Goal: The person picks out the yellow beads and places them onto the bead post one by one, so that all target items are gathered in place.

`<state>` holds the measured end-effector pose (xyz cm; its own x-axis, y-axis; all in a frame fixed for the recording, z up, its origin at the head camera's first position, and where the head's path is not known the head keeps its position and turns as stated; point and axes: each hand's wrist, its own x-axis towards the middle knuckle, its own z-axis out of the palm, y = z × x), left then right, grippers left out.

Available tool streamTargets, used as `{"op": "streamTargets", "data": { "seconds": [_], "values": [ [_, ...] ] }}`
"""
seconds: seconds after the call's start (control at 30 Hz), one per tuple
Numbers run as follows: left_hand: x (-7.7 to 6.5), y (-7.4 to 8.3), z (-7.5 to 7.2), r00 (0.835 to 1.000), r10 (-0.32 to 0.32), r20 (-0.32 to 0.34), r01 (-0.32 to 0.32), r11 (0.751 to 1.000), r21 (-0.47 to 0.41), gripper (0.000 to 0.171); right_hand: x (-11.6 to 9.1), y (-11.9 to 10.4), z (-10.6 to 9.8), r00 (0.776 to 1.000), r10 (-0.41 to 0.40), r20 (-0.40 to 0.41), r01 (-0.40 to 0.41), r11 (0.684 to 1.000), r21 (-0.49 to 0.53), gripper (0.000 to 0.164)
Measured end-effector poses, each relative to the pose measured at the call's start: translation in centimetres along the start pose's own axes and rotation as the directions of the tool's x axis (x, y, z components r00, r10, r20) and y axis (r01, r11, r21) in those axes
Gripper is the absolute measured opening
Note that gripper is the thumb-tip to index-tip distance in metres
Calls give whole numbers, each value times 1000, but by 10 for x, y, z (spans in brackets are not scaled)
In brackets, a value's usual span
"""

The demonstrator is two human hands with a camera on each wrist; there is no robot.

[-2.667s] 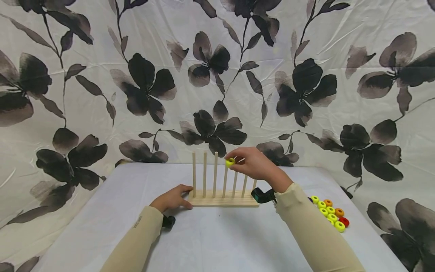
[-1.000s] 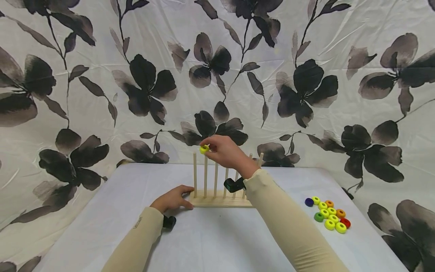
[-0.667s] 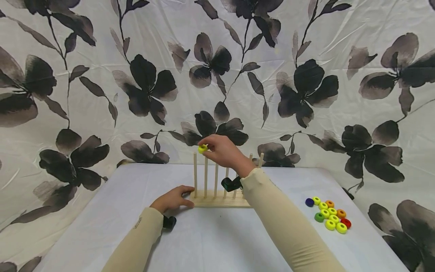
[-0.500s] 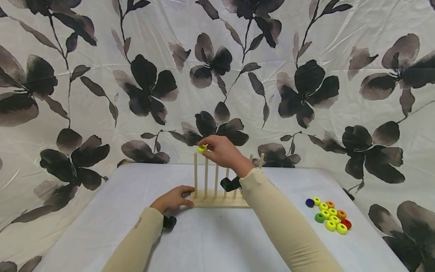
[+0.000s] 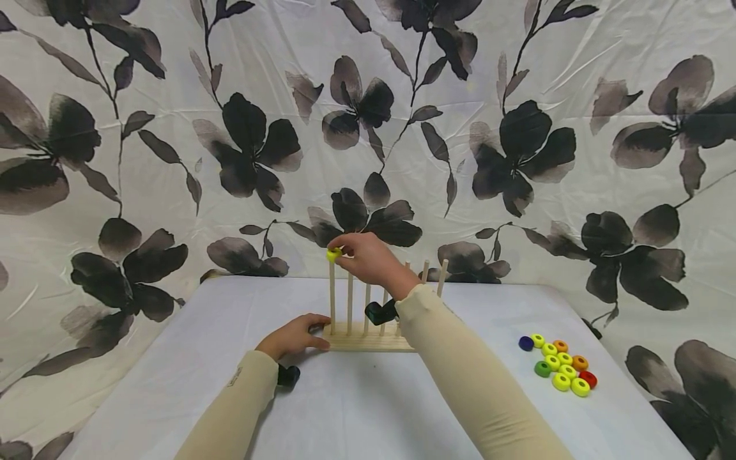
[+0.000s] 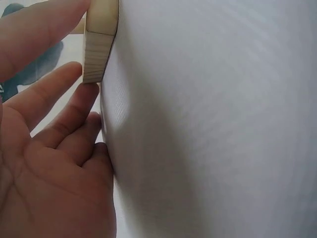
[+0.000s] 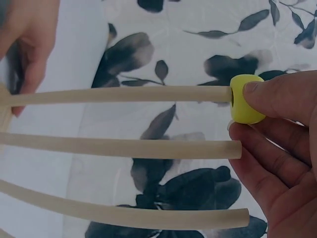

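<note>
My right hand pinches a yellow ring between thumb and fingers, at the very top of the leftmost peg. In the right wrist view the peg's tip meets the hole of the yellow ring, and the thumb lies on its side. The wooden peg rack has a row of upright pegs on a flat base. At the rack's left end, my left hand holds the base, thumb in front and fingers behind. The left wrist view shows fingertips right at the base's end.
On the white table, to the right, lie several loose rings: yellow, orange, red, green and dark blue. A flowered cloth hangs behind the table. The right forearm crosses in front of the rack's right end.
My right hand has moved left along the pegs with the yellow ring, from mid-rack to the leftmost peg, and lowered slightly onto its tip. The left hand has stayed at the base.
</note>
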<state>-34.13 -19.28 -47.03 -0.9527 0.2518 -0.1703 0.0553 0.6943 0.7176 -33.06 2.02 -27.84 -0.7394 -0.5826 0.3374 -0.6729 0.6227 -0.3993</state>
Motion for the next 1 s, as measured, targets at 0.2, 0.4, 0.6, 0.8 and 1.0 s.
{"op": "streamTargets", "data": {
  "seconds": [0.2,0.4,0.6,0.8,1.0],
  "values": [
    [1,0,1,1000,-2,-3,2,1000,14,66,2,-2,2,1000,-1,-1,1,1000,-8,27],
    [0,0,0,1000,-14,2,14,1000,9,66,5,-4,5,999,-20,27,20,1000,-14,27],
    [0,0,0,999,-34,9,34,999,-15,67,5,-3,8,999,-17,44,19,999,-35,27],
    [0,-1,1,999,-37,6,37,999,-13,68,4,-1,10,999,-20,40,22,998,-52,27],
    [2,-3,1,1000,-24,3,24,1000,3,70,3,-1,11,999,-25,42,27,998,-51,27]
  ]
}}
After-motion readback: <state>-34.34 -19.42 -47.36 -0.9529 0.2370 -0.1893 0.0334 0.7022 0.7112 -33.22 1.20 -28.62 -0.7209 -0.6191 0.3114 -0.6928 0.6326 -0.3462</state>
